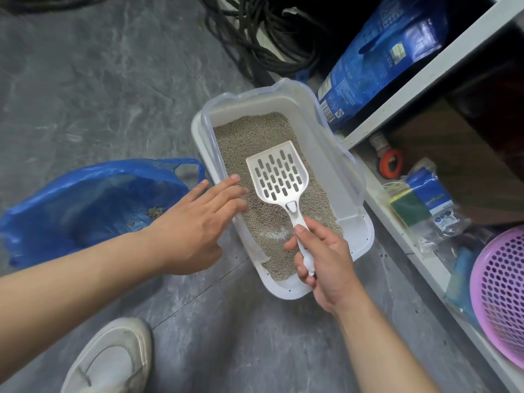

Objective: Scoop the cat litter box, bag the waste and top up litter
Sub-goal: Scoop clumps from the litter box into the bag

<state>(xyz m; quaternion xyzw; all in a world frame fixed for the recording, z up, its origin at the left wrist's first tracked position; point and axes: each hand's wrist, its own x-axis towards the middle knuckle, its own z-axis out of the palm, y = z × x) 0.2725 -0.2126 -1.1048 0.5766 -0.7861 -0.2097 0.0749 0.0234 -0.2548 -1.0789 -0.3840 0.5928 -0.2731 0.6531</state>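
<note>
Spreading under everything is a grey mottled floor [85, 80]; along its right side runs a white shelf unit [419, 89], with a blue litter bag [380, 61] leaning on it above and a pink perforated basket [502, 299] below; black cables [255, 32] coil at the top; a blue plastic bag [85, 202] lies open on the floor at left, a few clumps inside; just right of it sits the white litter box [320, 131], filled with grey litter [255, 131]; the left hand [192, 228] reaches over the box's near left rim, fingers straight and loosely spread, holding nothing; the right hand [323, 262] grips the handle of the white slotted scoop [278, 174], whose blade sits empty over the litter; a pale shoe [110, 361] shows at the bottom.
</note>
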